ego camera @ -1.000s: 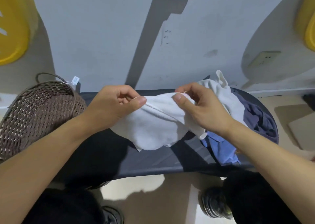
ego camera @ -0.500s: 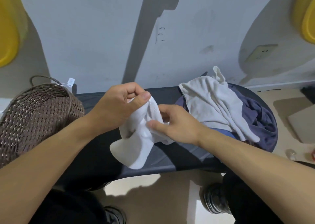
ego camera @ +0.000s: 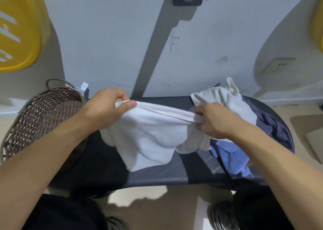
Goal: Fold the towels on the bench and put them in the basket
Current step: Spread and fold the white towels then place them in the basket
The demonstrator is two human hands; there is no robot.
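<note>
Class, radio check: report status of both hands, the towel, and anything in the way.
Left hand and right hand each pinch the white towel, stretched above the bench. Wicker basket waits left. Unfolded pile sits right.

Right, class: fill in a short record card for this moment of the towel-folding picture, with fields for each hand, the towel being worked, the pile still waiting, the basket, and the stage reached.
left hand: pinches the top edge of the white towel
right hand: grips the same edge at its other end
held towel: stretched between the hands, lower part hanging over the bench
waiting pile: second white towel, dark navy cloth, blue cloth, at the bench's right end
basket: woven, brown, left of the bench
stage: fold not yet finished
</note>
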